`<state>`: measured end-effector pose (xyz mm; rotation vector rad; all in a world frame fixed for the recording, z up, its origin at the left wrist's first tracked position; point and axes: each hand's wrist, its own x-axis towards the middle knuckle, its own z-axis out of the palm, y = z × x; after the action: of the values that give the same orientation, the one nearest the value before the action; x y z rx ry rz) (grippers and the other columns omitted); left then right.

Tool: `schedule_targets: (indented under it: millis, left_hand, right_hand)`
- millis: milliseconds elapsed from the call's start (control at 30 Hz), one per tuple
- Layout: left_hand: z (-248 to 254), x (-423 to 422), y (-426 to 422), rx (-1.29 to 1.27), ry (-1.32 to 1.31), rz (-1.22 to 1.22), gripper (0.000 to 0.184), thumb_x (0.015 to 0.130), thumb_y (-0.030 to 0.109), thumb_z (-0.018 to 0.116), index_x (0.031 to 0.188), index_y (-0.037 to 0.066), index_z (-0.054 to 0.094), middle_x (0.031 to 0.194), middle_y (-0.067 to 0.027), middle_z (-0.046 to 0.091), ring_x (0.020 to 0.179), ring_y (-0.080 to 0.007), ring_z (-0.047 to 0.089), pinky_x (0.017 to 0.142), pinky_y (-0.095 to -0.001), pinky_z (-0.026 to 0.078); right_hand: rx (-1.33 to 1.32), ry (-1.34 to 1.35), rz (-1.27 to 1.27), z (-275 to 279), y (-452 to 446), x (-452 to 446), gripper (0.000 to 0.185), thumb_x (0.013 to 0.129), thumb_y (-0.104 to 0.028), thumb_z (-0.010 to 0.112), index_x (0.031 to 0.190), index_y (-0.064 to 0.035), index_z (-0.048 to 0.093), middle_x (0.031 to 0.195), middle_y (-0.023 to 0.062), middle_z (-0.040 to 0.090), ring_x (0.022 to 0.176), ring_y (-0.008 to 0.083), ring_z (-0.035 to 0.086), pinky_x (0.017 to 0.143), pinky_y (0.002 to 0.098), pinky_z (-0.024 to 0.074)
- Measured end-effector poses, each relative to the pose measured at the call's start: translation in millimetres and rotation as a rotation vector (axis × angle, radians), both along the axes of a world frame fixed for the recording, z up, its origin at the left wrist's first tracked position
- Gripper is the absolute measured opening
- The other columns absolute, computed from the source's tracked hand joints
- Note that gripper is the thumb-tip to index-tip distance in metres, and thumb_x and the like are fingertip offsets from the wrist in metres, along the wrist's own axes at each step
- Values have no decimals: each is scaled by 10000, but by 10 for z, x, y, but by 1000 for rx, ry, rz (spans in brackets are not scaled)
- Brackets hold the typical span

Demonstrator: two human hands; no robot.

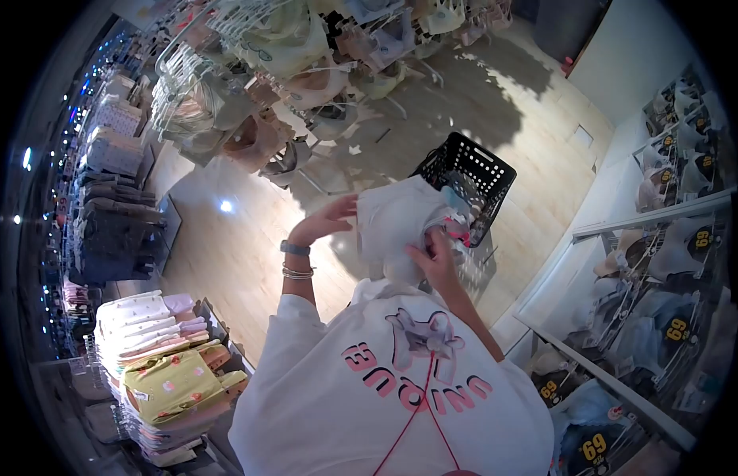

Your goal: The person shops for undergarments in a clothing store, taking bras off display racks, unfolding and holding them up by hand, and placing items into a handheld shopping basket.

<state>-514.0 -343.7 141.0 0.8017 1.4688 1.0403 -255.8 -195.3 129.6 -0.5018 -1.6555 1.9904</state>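
Note:
A white garment (396, 218) is spread out in front of my chest, between my two hands. My right hand (436, 258) is closed on its lower right edge. On the other side, my left hand (325, 222), with a watch and bracelets at the wrist, reaches to the garment's left edge; its fingertips are partly hidden there, so its grip is unclear. Just beyond the garment, a black perforated basket (484, 170) has several items inside, some of them pink and light blue.
Hanging bras (285, 47) fill a rack at the top. Folded clothes (170, 385) hang in stacks at the lower left, with dark garments (115, 230) above. Shelves of bras (646, 333) with "69" tags line the right wall. Pale wooden floor (218, 278) lies between.

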Motion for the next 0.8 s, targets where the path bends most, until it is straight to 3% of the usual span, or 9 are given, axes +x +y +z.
schedule_targets:
  millis: [67,167,300,400,500,600,700,800]
  left_hand:
    - [564,54,-13,135,46,142,540,882,101,552,1379,45,350,1345,-95,459,1261,-222,408,1046,-354,321]
    - [784,60,-9,239,103,126,472,917,175,528,1349,41,394,1267,-97,530,1232,-201,441,1040,-343,321]
    - [634,156,127,114,162,-322,361,908,281,564,1142,7,580,1069,-84,630,1005,-155,562,917,-305,421]
    - [600,239,282,117,142,-376,444,895,364,559,1163,10,568,1056,-87,622,1013,-145,541,922,-310,420]
    - [430,258,318,21,267,-273,406,905,364,546,1116,21,598,1033,-80,621,977,-147,552,892,-300,431]
    - [212,210,274,-240,323,-244,402,915,361,530,1093,7,600,1029,-76,621,968,-149,559,886,-291,429]
    - [157,-36,138,-141,-7,-276,400,905,357,556,1081,3,616,1014,-81,640,943,-152,567,875,-277,429]
    - [197,-271,-40,-15,-105,-114,382,913,314,548,1140,8,578,1055,-93,630,974,-158,571,903,-290,424]
  right_hand:
    - [-34,-7,129,91,-71,-56,379,789,-64,672,1114,22,495,883,77,594,848,106,550,777,248,433]
    - [72,-100,365,253,-99,-136,377,784,-91,675,1106,17,510,872,78,591,835,108,547,770,252,430]
    - [219,-172,650,310,-154,-300,355,785,-151,685,1082,-19,544,873,62,600,801,116,535,711,285,435]
    - [249,-115,632,333,-235,-342,337,785,-178,673,1056,-27,541,847,88,598,758,153,541,690,316,434]
    - [377,-146,792,382,-207,-480,394,756,-177,671,1093,-20,540,917,172,627,826,272,618,733,358,461]
    - [406,-143,854,391,-273,-597,375,756,-185,657,1082,-38,548,907,184,624,810,324,611,720,379,464]
    - [457,-116,802,380,-316,-702,365,747,-186,660,1070,-55,548,872,181,626,793,335,616,708,395,466]
    - [457,-196,837,330,-324,-840,377,740,-192,664,1076,-70,545,868,179,636,801,342,624,710,401,469]
